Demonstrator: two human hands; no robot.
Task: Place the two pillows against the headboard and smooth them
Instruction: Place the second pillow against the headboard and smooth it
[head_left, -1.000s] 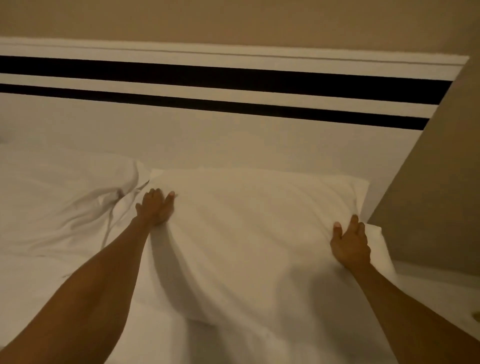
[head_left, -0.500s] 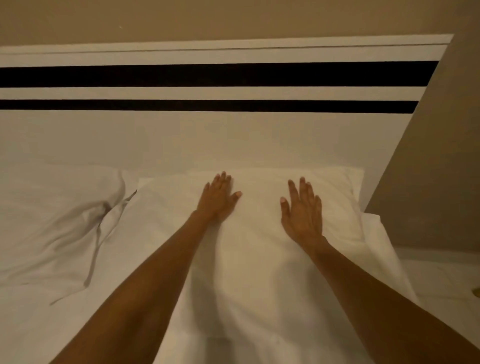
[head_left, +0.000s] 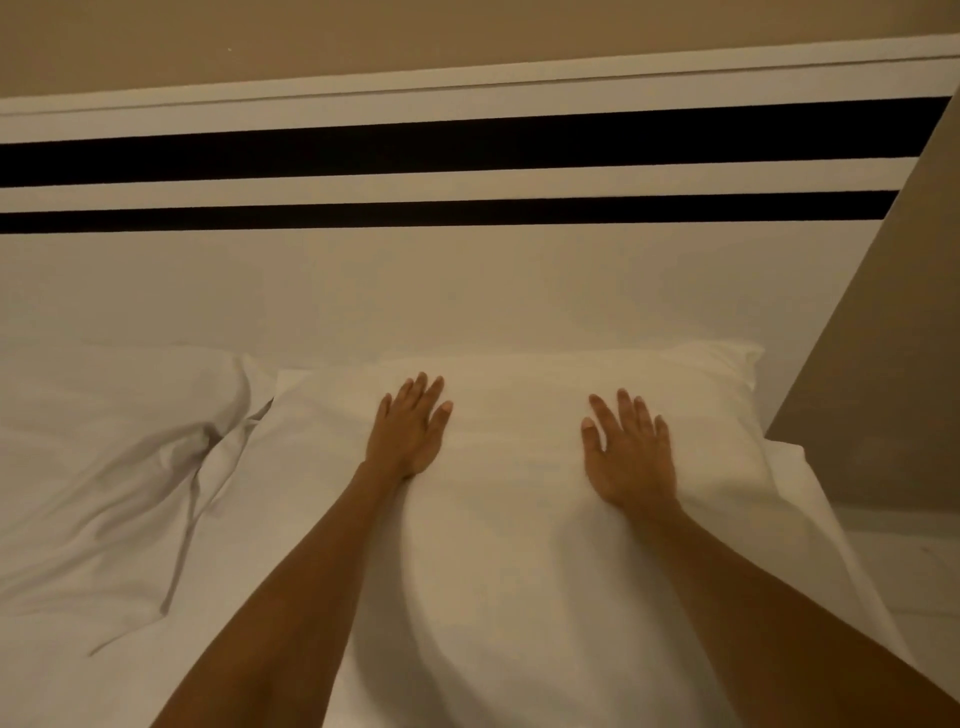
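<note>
Where headboard (head_left: 467, 291) rises, hands (head_left: 519, 441) flatten pillow (head_left: 519, 545).

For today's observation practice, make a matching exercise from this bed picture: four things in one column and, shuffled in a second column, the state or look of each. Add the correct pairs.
Column one:
1. left hand
2. right pillow
3. left pillow
4. headboard

Column two:
A. rumpled, with deep creases
B. white with two dark horizontal stripes
C. flat, palm down, fingers spread
D. mostly smooth, pressed by both hands

Pairs: 1-C, 2-D, 3-A, 4-B. The right hand lies flat too.
</note>
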